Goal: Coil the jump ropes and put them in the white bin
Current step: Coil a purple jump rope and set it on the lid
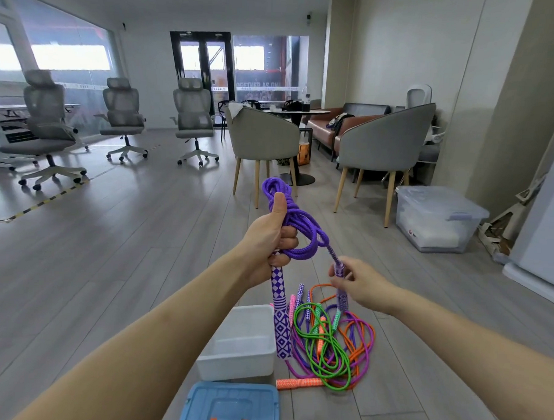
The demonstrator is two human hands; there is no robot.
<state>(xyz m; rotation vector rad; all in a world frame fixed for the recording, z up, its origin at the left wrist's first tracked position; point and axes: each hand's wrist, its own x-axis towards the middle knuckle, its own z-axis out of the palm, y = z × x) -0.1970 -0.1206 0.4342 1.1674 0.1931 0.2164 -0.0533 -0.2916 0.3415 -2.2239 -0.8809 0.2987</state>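
Observation:
My left hand (269, 241) grips a coiled purple jump rope (296, 221) held up in the air, thumb raised along the loops. One patterned purple handle (280, 318) hangs down from that fist. My right hand (359, 283) pinches the rope's other purple handle (339, 271) near its top end. Below on the floor stands the white bin (237, 363), with nothing seen inside. Beside it on the right lies a tangled heap of green, orange, pink and purple jump ropes (330, 345).
A blue box lid (229, 404) lies on the floor nearest me. A clear lidded storage box (437, 217) stands at the right wall. Grey armchairs (263, 139) and a round table are ahead; office chairs (191, 117) stand at the left.

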